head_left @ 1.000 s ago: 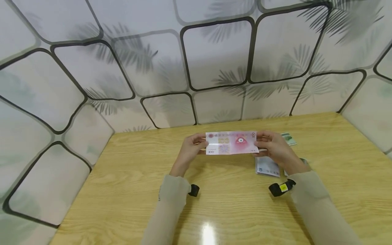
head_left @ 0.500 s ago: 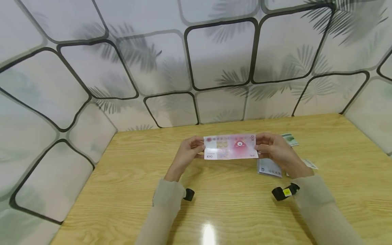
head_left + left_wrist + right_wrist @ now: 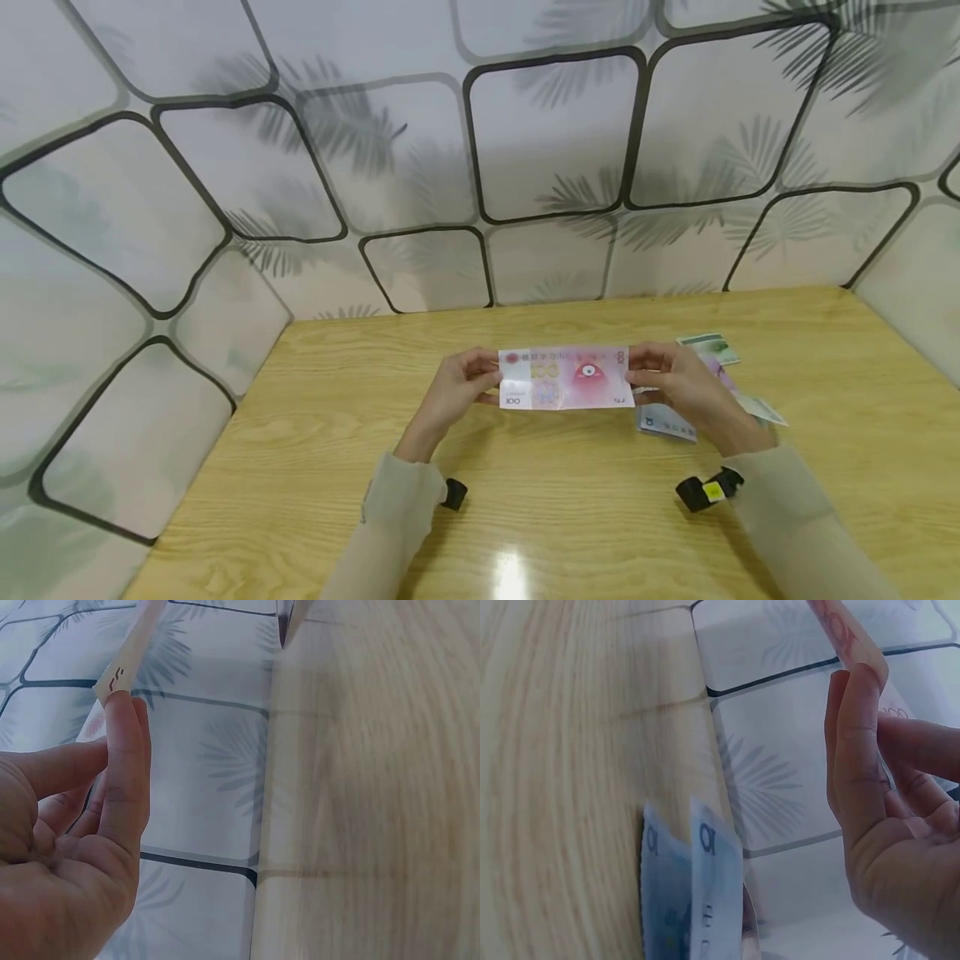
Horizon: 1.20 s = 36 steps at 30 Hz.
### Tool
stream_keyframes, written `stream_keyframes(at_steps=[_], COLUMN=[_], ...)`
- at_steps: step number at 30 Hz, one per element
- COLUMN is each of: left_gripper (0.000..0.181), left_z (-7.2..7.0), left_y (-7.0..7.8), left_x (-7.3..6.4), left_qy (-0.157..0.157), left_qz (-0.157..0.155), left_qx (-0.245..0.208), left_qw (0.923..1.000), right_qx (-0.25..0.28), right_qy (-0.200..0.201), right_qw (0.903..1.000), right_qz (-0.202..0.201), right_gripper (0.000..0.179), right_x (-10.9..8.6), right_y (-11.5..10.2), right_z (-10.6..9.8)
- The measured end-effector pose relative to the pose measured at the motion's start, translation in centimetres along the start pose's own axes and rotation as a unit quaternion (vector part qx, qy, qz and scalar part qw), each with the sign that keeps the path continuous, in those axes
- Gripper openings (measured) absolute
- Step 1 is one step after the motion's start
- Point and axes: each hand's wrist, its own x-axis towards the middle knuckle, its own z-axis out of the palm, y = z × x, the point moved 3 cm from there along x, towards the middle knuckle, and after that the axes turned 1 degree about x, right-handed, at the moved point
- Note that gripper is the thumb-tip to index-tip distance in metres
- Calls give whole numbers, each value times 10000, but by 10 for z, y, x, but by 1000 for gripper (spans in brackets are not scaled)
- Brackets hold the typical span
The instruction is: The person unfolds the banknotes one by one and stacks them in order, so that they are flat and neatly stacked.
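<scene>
A pink play banknote (image 3: 566, 377) marked 100, with a red one-eyed cartoon figure, is stretched flat between both hands above the table. My left hand (image 3: 452, 387) pinches its left end between thumb and fingers, and my right hand (image 3: 678, 385) pinches the right end the same way. In the left wrist view, one corner of the banknote (image 3: 120, 671) shows above the fingertips of the left hand (image 3: 90, 817). From the right wrist, the banknote (image 3: 851, 641) is seen nearly edge-on over the right hand (image 3: 885, 795).
Folded bluish banknotes (image 3: 666, 422) marked 10 lie on the wooden table (image 3: 555, 508) below the right hand. Beyond them are a green banknote (image 3: 711, 347) and a pale one (image 3: 763, 409), partly behind the right wrist. A patterned wall (image 3: 551, 262) closes off the back.
Both hands and the pink banknote sit lower in the head view, which has itself shifted slightly. More of the banknotes behind the right hand now shows. The grip is the same.
</scene>
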Motion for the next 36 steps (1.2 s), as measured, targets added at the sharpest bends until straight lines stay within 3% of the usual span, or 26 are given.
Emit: stream_keyframes(at_steps=[13,21,36], left_gripper=[20,21,20], left_z=[1,0,-1], left_y=[-7,-8,-14], left_x=[-14,-20,-37], left_qy=[-100,-228,-278], left_qz=[-34,-36,-94], left_qx=[124,257,324], left_qw=[9999,9994,9990], right_qx=[-137,-225,-164], right_qy=[-285,-268,-631], right_qw=[9995,9994,9977], right_qz=[-82,29,-167], right_gripper=[5,21,26], right_x=[-12,-13,-19], right_y=[11,13,14], right_z=[8,11,26])
